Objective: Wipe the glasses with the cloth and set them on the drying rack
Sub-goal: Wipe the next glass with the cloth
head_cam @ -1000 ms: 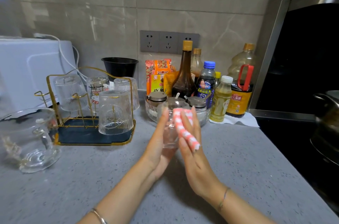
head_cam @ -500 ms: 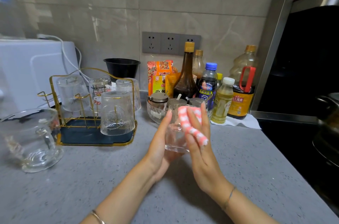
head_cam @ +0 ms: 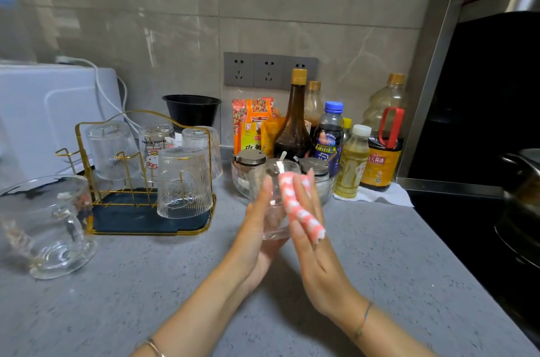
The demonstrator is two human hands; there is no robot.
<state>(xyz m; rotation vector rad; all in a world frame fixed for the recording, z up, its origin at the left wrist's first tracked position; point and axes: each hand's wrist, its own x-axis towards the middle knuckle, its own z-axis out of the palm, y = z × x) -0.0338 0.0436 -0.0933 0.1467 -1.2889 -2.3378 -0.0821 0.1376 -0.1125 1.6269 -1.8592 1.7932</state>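
Observation:
Over the grey counter, my left hand (head_cam: 257,242) cups a clear glass (head_cam: 273,210) from its left side and underneath. My right hand (head_cam: 318,263) presses a pink-and-white cloth (head_cam: 295,204) against the glass's right side, and the cloth is pinched between its nearly straight fingers. The gold wire drying rack (head_cam: 152,229) with a dark blue tray stands to the left. Several ribbed glasses (head_cam: 184,181) stand upside down on it.
A large glass mug (head_cam: 46,225) stands at the left near the counter's front. Condiment jars (head_cam: 248,164) and several bottles (head_cam: 293,123) crowd the wall behind my hands. A white appliance (head_cam: 43,111) is at the back left, and a black hob with a pot (head_cam: 523,196) at the right.
Both hands stay around the glass. The right hand with the cloth has shifted slightly along the glass's side, and the view has moved a little.

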